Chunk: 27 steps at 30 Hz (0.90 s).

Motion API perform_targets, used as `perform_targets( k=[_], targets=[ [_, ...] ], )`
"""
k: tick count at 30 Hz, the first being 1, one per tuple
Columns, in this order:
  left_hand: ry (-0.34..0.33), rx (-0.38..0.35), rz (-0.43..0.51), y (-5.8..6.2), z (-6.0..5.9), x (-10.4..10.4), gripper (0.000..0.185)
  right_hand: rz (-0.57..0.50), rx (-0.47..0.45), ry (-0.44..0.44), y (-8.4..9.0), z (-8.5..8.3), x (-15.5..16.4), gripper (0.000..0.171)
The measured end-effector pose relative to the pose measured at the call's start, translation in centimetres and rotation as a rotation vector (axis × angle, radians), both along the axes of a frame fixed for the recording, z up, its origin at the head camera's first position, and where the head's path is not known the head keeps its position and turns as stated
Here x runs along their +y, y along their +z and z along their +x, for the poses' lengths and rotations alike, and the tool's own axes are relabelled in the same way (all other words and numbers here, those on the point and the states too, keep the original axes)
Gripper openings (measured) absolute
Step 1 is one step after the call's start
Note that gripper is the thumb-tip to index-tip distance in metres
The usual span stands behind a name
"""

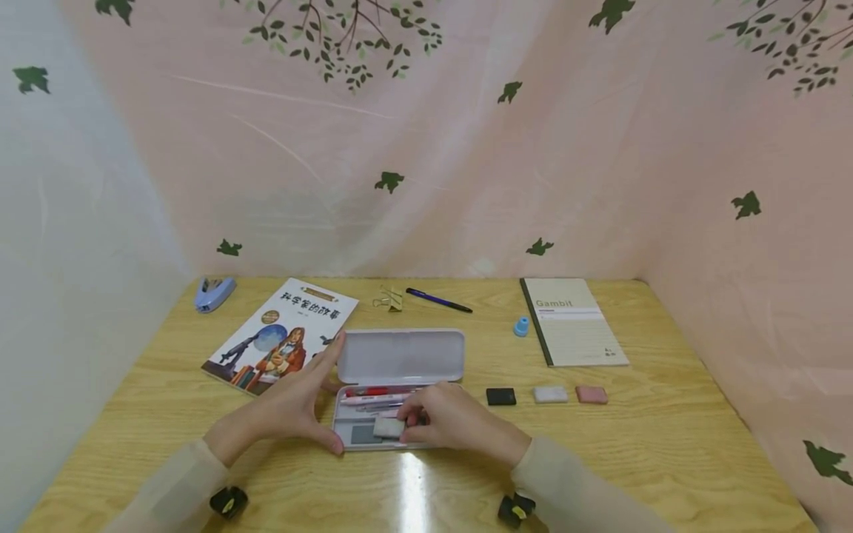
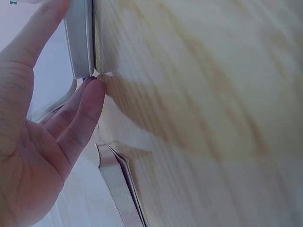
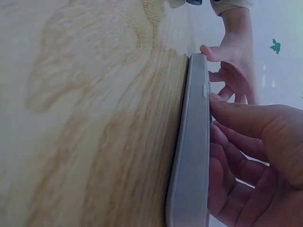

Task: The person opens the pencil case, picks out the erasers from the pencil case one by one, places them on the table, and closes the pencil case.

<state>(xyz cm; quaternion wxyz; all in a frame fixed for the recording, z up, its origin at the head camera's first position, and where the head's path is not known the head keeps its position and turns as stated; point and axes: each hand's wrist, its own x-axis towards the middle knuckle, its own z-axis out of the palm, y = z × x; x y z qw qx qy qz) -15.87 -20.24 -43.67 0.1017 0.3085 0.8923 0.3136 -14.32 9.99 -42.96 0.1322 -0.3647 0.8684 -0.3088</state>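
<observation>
I see from the head view an open pencil case (image 1: 398,389) in the middle of the desk (image 1: 600,459), its lid standing up behind the tray. My left hand (image 1: 293,407) rests against the left end of the case with the fingers straight, so this grip is open and only steadies the case; the left wrist view shows the fingertips (image 2: 92,92) touching the corner of it. My right hand (image 1: 449,422) is over the tray and its fingers pinch a grey eraser (image 1: 389,427), which sits at the front left part of the tray, just above a darker square compartment. Behind the eraser, pens (image 1: 376,395) lie lengthwise in the tray.

To do this step well, I think the eraser should go down flat into the free part of the tray and not on top of the pens, otherwise the lid may not close later. I would keep the left hand pressed lightly at the end, so the light case does not slide on the smooth desk. The pinch should loosen only when the eraser lies fully inside.

To the right of the case, three more erasers lie in a row: black (image 1: 500,397), white (image 1: 550,394) and pink (image 1: 591,394).
</observation>
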Motion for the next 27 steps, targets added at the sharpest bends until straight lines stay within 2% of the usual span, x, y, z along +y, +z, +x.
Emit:
perform_targets(
  k=[15, 21, 27],
  targets=[
    [0.0, -0.005, 0.0, 0.08, -0.01, 0.0, 0.153, 0.069, 0.007, 0.0, 0.13, -0.53, -0.51, 0.013],
    [-0.003, 0.001, 0.004, 0.09, -0.07, -0.03, 0.154, 0.045, 0.06, -0.003, -0.16, -0.46, -0.55, 0.014],
    [-0.003, -0.002, -0.001, 0.04, -0.06, -0.02, 0.154, 0.001, 0.014, -0.004, -0.14, -0.37, -0.08, 0.014]
  ],
)
